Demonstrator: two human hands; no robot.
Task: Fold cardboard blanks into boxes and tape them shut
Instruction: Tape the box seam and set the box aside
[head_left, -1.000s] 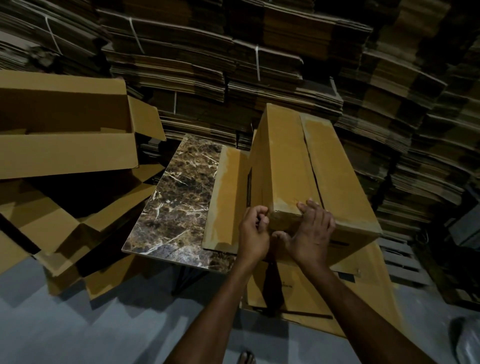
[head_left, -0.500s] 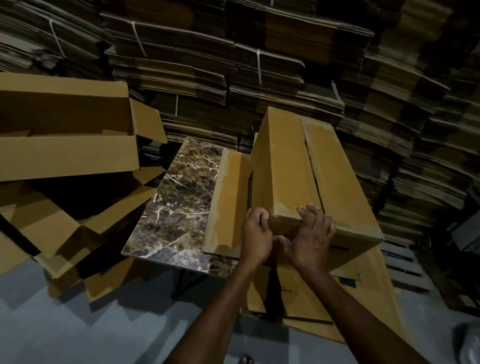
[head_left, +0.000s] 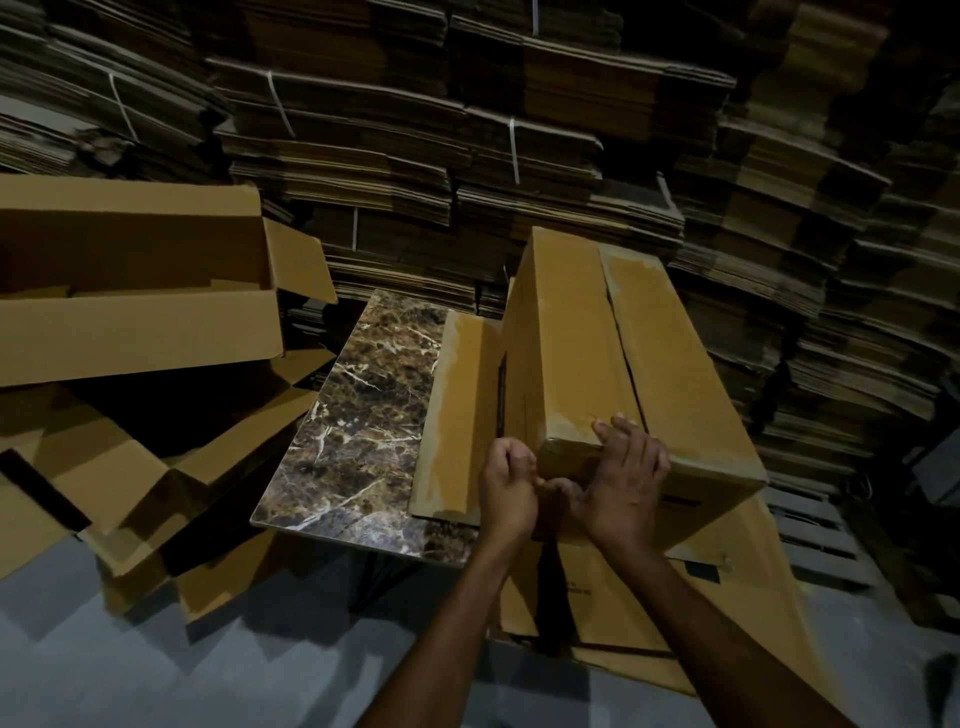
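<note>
Two top flaps of the box lie closed, with a dark seam running lengthwise between them. The box stands on the right part of the table, and its near end overhangs the table's front edge toward me. One long side flap is open and lies flat on the marbled top, just left of the box.

I log the right hand at the near top edge. Its fingers are released and extended, laid over the top flap, with the palm against the end face. The left hand sits at the box's near left corner, touching the right thumb. Its fingers are clenched, and I cannot make out anything between them.

Below the box, a flat cardboard sheet with small print leans toward the floor. Left of the table, several open boxes are piled on one another with their flaps hanging loose. Behind everything, stacks of flat blanks rise past the top of the view, some bundled with white straps. Lighting is dim, and the far right is too dark to read.
</note>
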